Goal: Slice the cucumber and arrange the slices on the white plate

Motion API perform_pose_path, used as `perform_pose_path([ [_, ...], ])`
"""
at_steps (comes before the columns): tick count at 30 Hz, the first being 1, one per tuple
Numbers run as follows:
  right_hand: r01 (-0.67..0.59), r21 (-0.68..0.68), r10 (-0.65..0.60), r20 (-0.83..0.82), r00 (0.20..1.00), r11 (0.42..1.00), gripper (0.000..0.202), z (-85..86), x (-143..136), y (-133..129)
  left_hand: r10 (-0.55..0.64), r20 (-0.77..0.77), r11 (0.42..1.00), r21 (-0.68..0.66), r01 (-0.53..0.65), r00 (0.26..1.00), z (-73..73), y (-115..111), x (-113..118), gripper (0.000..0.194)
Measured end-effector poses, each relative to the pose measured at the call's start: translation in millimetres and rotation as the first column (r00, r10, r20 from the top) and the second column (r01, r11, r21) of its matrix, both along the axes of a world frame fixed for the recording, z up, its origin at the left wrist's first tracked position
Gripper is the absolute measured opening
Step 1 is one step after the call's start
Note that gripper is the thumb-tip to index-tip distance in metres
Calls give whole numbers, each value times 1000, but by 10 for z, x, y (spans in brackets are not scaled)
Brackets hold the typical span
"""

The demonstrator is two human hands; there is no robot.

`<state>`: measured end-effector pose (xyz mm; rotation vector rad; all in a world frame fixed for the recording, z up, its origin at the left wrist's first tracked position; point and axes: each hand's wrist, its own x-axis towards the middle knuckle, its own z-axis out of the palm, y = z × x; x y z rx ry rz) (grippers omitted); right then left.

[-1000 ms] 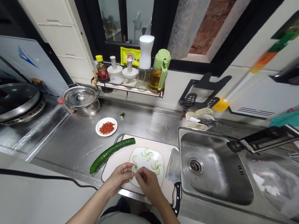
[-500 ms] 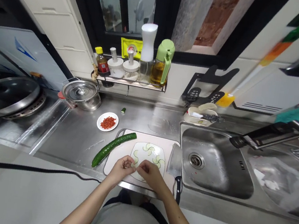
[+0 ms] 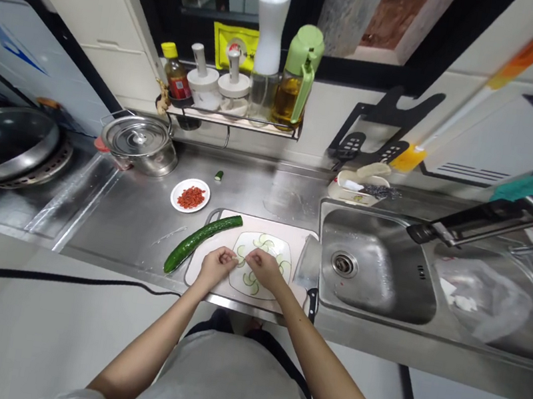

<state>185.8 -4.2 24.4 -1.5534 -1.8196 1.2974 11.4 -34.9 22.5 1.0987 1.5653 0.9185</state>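
A white plate (image 3: 265, 288) lies on a pale cutting board (image 3: 202, 269), with thin cucumber slices (image 3: 250, 282) arranged on it in curved patterns. Over the plate's left part, my left hand (image 3: 218, 266) has its fingers pinched at a small pale slice. Close beside it, my right hand (image 3: 263, 268) is closed, fingertips together near the same slice; whether it grips anything is too small to tell. A long cucumber (image 3: 199, 240) rests across the board's left edge. The knife (image 3: 308, 263) lies on the board's right side, its black handle toward me.
Red chopped pieces fill a small white dish (image 3: 175, 194) behind the cucumber. A cucumber end (image 3: 219, 175) sits farther back. To the left stands a lidded steel pot (image 3: 151, 158); to the right is a sink (image 3: 376, 271). Bottles stand on a wall rack (image 3: 258, 125).
The camera view has tilted down. Both hands have moved to the plate's upper left part, uncovering slices near its front edge.
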Motion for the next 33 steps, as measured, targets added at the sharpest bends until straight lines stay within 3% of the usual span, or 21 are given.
perform_pose_path([
  [7,-58,2,56,209,976,998,14,-69,-127,146,-32,-305,999,-36,22,952,-64,66,-17,12],
  [11,-98,-5,95,314,945,995,13,-34,-183,170,-56,-397,998,-52,38,916,-67,92,-17,11],
  [24,-181,-1,146,596,790,984,19,59,-283,189,-104,-507,995,-40,97,856,-75,146,-4,11],
  [33,-161,9,122,615,779,987,17,53,-264,183,-94,-503,994,7,113,859,-131,123,-2,12],
])
